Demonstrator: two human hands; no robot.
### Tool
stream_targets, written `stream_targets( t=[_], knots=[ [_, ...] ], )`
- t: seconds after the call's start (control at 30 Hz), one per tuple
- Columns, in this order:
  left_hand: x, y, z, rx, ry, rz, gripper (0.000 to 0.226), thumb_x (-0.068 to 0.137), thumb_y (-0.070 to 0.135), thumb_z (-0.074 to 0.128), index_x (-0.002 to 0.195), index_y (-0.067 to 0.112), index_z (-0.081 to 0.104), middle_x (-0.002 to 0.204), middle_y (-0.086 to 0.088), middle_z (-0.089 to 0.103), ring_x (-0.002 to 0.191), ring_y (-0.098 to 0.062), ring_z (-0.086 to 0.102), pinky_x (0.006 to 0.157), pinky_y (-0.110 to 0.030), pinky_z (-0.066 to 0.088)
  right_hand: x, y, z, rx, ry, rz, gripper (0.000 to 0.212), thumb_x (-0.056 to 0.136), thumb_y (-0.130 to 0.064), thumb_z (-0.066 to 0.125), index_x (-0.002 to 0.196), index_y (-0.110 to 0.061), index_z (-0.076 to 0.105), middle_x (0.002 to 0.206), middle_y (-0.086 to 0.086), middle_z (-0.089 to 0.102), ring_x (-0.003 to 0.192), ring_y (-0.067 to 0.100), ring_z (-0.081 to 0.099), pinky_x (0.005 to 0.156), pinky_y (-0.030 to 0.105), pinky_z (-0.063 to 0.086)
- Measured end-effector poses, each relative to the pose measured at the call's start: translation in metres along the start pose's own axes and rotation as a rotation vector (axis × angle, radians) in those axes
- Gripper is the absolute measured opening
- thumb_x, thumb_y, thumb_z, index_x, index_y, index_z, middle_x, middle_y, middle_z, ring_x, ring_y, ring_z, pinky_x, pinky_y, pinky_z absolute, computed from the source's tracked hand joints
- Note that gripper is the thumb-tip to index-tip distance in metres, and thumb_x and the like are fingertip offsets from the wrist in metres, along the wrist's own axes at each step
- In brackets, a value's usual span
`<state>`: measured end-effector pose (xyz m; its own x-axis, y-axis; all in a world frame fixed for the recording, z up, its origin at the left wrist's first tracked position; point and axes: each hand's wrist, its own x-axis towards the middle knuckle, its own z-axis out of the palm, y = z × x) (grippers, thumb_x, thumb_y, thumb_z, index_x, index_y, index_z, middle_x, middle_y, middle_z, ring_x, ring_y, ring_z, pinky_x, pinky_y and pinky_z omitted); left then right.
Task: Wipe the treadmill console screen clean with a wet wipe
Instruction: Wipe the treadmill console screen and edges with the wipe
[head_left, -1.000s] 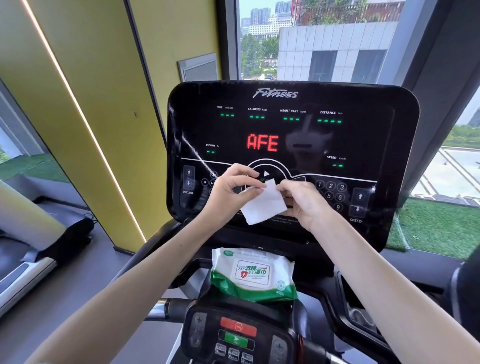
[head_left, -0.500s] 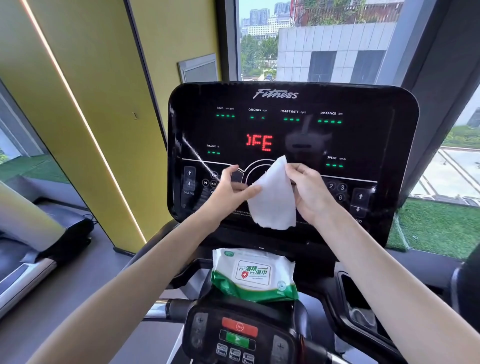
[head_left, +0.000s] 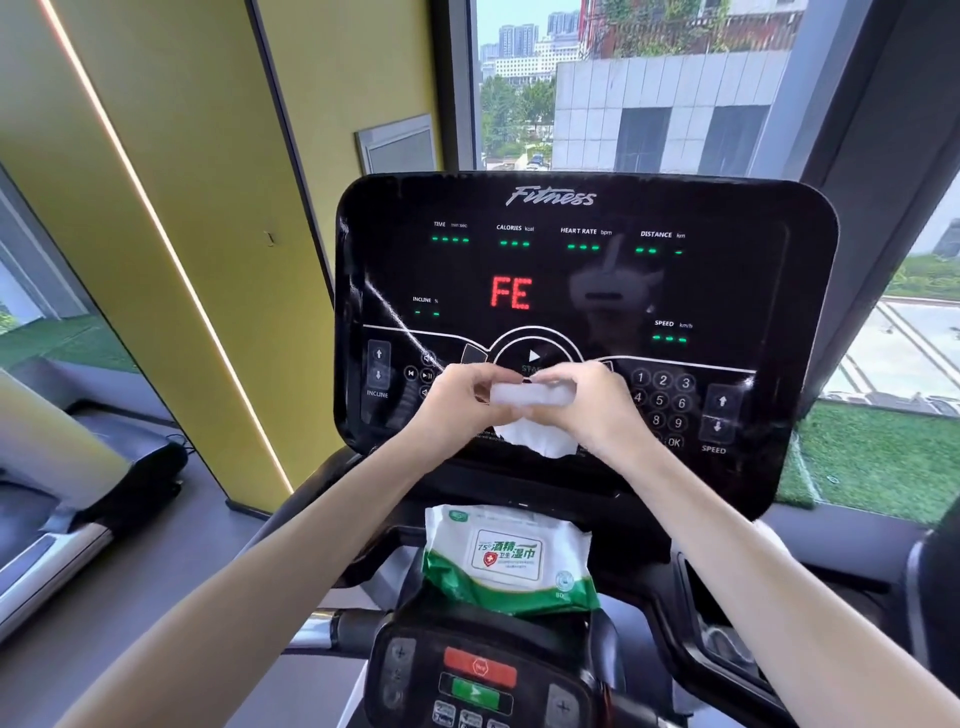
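Wipe (head_left: 535, 415), white and folded, is pinched between left hand (head_left: 457, 400) and right hand (head_left: 592, 402) before the "Fitness" console (head_left: 571, 270) reading "FE"; fingers hide its middle.

The console screen (head_left: 727, 291) reads "Fitness" at 12 o'clock, above TIME, CALORIES, HEART RATE and DISTANCE, with red "FE" at its centre. INCLINE stands at 8 o'clock; SPEED, OK and digits 1–6, 8, 9 at 4 o'clock. The wipe pack (head_left: 467, 577) label reads "75%" and 酒精卫生湿巾.
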<state>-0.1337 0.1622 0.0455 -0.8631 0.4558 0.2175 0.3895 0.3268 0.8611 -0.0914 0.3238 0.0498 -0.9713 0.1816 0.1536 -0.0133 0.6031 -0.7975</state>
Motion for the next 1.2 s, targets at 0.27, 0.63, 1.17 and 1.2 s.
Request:
stream_targets(
  t=[0.27,0.63,1.17,1.2],
  knots=[
    [0.008,0.000,0.000,0.077,0.206,0.103,0.011,0.081,0.017,0.069,0.078,0.012,0.059,0.083,0.001,0.057,0.071,-0.005,0.049,0.064,-0.017,0.040,0.014,-0.004,0.007,-0.038,0.181,-0.078,0.039,0.079,-0.031,0.066,0.058,0.001,0.060,0.057,0.011,0.049,0.058,0.020,0.043,0.054,0.033,0.037],
    [0.022,-0.017,-0.009,0.160,0.363,0.149,0.010,0.078,0.004,0.069,0.084,0.010,0.062,0.081,0.000,0.060,0.072,-0.010,0.052,0.064,-0.016,0.038,0.014,-0.011,0.018,0.362,0.248,0.034,0.027,0.088,-0.008,0.046,0.107,-0.014,0.064,0.077,0.008,0.070,0.070,0.023,0.067,0.062,0.028,0.054],
    [0.078,-0.025,0.071,0.489,0.592,0.433,0.038,0.069,-0.017,0.053,0.101,0.001,0.061,0.095,-0.010,0.052,0.084,-0.019,0.040,0.063,-0.029,0.045,-0.012,0.073,0.018,-0.611,0.473,-0.266,0.069,0.077,0.010,0.051,0.142,0.000,0.031,0.154,0.018,0.018,0.144,0.025,0.012,0.117,0.039,0.015],
    [0.070,-0.027,0.081,0.527,0.440,0.531,0.043,0.068,-0.016,0.052,0.105,0.003,0.061,0.095,-0.008,0.051,0.084,-0.018,0.040,0.062,-0.034,0.047,-0.014,0.075,0.020,-0.600,0.477,-0.236,0.072,0.076,0.010,0.050,0.144,0.001,0.026,0.155,0.018,0.013,0.145,0.025,0.008,0.117,0.040,0.013]
  ],
)
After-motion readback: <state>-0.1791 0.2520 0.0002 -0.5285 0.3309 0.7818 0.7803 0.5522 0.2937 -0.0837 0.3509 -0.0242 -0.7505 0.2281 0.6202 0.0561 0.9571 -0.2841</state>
